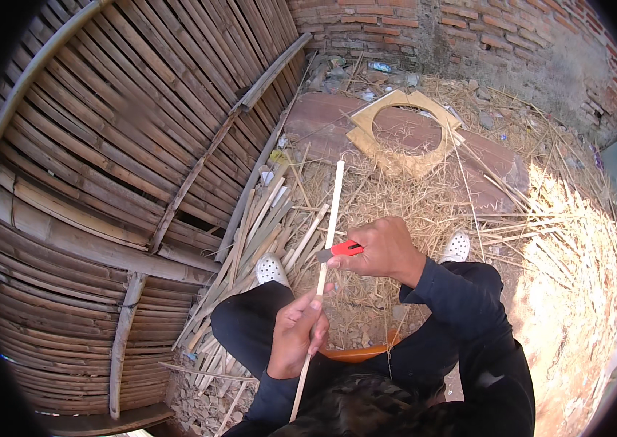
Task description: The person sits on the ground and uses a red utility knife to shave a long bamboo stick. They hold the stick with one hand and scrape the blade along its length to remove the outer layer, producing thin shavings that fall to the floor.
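A long, narrow pale bamboo strip (335,200) is held slantwise in front of the body, its upper end pointed away and its lower end reaching toward the lap. The lower half of the strip is gripped by the left hand (297,333), whose thumb and fingers are pressed together around it. From this grip a long stretch of the strip is left projecting upward, while a shorter stretch is passed out below the palm.

A red utility knife (346,248) is clasped in the right hand (385,247), with the fingers curled tightly about its handle. Its grey blade (323,256) is laid across the strip, above the left hand and near the strip's middle; how deeply the edge is set cannot be told.

The ground is strewn with curled shavings (425,193), and split bamboo strips (250,240) are heaped on the left, beside a bamboo-slat wall (104,109). Beyond the hands, a wooden board with a round opening (366,138) is rested partly on a brown slab (323,120). White perforated clogs (270,269) are worn on the feet.
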A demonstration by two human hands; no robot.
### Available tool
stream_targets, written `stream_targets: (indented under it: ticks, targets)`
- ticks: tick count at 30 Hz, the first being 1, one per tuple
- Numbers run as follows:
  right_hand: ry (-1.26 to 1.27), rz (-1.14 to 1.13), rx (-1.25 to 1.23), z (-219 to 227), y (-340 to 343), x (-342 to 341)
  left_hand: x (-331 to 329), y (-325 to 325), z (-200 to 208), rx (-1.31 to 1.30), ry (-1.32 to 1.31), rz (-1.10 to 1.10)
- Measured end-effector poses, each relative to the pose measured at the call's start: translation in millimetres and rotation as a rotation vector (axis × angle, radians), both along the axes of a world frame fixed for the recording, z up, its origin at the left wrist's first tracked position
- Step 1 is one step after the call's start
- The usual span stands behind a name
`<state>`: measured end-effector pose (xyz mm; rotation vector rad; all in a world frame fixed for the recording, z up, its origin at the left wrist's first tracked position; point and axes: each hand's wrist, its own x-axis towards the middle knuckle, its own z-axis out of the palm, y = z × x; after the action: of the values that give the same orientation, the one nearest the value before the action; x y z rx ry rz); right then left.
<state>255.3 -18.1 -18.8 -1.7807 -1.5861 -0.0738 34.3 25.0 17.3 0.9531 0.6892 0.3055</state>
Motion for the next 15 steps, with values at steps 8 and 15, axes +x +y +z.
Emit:
stream_targets:
  ticks: [8, 15]
  targets:
    - [-0.11, -0.044, -0.022, -10, 7, 8, 3, -1, -2, 0.369, 0.189, -0.014]
    - [-0.2, -0.154, 0.05, -25, 27, 42, 3, 0, -5, 0.519, 0.219, -0.046]
